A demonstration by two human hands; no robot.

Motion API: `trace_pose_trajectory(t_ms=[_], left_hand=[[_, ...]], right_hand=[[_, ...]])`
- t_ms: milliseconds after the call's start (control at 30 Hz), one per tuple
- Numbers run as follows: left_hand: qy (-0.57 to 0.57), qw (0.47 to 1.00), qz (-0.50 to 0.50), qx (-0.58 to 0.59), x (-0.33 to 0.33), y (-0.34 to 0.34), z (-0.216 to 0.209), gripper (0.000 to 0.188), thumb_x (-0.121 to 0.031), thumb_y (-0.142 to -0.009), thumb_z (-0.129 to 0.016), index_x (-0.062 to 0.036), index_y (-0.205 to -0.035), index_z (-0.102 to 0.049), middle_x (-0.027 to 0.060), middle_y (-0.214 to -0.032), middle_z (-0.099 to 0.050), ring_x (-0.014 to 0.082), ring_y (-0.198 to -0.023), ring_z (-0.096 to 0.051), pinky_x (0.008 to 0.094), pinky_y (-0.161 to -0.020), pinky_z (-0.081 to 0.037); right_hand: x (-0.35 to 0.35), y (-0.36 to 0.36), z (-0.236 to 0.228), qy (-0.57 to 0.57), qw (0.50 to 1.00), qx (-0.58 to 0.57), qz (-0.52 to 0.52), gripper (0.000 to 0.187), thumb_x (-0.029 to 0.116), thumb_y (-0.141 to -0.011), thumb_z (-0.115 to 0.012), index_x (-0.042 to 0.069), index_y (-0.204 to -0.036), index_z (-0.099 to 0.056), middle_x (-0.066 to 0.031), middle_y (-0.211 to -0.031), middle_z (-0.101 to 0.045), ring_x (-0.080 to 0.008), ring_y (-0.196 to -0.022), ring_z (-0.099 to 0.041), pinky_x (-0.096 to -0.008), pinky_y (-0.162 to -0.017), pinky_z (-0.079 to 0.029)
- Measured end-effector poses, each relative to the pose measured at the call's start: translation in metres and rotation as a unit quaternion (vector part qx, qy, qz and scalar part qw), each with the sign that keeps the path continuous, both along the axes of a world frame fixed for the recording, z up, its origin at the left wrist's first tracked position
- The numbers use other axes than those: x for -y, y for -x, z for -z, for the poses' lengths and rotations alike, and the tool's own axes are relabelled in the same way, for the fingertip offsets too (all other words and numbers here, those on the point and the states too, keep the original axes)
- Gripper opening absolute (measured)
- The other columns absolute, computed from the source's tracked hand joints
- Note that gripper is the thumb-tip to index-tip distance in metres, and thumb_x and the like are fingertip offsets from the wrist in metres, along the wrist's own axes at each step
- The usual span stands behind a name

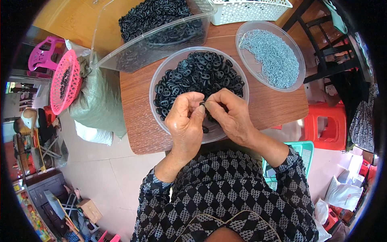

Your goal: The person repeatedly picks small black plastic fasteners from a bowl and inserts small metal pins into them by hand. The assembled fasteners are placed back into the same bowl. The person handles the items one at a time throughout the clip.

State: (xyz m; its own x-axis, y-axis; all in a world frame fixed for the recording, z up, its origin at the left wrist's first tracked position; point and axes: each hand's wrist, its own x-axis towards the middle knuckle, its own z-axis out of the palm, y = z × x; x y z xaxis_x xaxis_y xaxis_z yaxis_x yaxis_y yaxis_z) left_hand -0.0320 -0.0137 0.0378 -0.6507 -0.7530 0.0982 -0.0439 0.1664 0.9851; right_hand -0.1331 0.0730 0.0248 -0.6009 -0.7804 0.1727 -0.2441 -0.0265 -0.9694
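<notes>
Both hands meet over the near rim of a round clear tub [152,97] heaped with small black oval plastic pieces [197,72] that have two holes. My left hand [185,121] is closed, pinching one small black plastic piece [202,104] between thumb and fingers. Against that piece, the thumb and forefinger of my right hand [230,117] are pressed together; whatever else they hold is hidden. Another black piece [205,130] shows just below my left fingertips. At the right of the table, a round clear tray [300,76] holds many small silvery screws [272,56].
Behind the tub stands a clear bin [105,48] of more black pieces, beside a white perforated basket [250,12]. A pink basket [66,84] rests on a stuffed sack [100,97] left of the wooden table [139,129]. On the right are a red stool [328,125] and a green basket [308,155].
</notes>
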Motion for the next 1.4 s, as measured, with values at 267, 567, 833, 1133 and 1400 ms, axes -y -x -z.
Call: trace_pose_trajectory(t_ms=[267,567,833,1133,1400], left_hand=[[-0.031,0.999,0.007,-0.035,0.014,0.009,-0.021,0.017,0.010,-0.082,-0.054,0.0020,-0.096,-0.057,0.0007,-0.079,-0.056,0.0042,-0.065,-0.053,0.0181,-0.056,-0.045],[-0.061,0.997,-0.008,-0.036,0.032,-0.006,-0.017,0.016,0.004,-0.083,-0.059,0.0035,-0.099,-0.063,0.0029,-0.081,-0.060,0.0070,-0.067,-0.056,0.0192,-0.063,-0.048],[-0.101,0.993,-0.026,-0.063,0.034,-0.018,-0.015,0.012,0.002,-0.084,-0.059,0.0037,-0.095,-0.062,0.0046,-0.080,-0.060,0.0085,-0.067,-0.058,0.0209,-0.061,-0.050],[-0.120,0.987,-0.049,-0.099,0.043,-0.028,-0.020,0.011,0.001,-0.086,-0.056,0.0060,-0.096,-0.056,0.0157,-0.086,-0.064,0.0138,-0.064,-0.061,0.0225,-0.056,-0.051],[-0.165,0.982,-0.033,-0.087,0.037,-0.027,-0.019,0.012,0.000,-0.086,-0.057,0.0059,-0.096,-0.055,0.0194,-0.084,-0.064,0.0159,-0.061,-0.060,0.0248,-0.052,-0.050]], right_hand=[[0.021,0.015,-0.012,0.064,0.987,-0.146,-0.006,0.010,0.008,-0.081,-0.056,0.003,-0.074,-0.052,-0.0107,-0.066,-0.053,-0.0284,-0.065,-0.052,-0.0387,-0.058,-0.041],[0.020,0.035,-0.009,0.067,0.960,-0.271,-0.037,0.010,0.012,-0.076,-0.062,0.005,-0.070,-0.061,-0.0098,-0.069,-0.054,-0.0276,-0.068,-0.051,-0.0374,-0.061,-0.042],[0.014,0.018,0.001,-0.062,0.842,-0.506,-0.179,0.011,0.012,-0.060,-0.063,0.004,-0.067,-0.063,-0.0099,-0.070,-0.054,-0.0236,-0.077,-0.050,-0.0345,-0.065,-0.039],[0.017,0.015,-0.002,-0.074,0.811,-0.536,-0.222,0.012,0.011,-0.061,-0.061,0.003,-0.068,-0.055,-0.0098,-0.071,-0.050,-0.0232,-0.073,-0.046,-0.0346,-0.064,-0.036],[0.017,0.018,0.009,-0.048,0.915,-0.362,-0.171,0.013,0.001,-0.066,-0.063,0.002,-0.075,-0.054,-0.0102,-0.075,-0.051,-0.0267,-0.073,-0.049,-0.0376,-0.066,-0.040]])
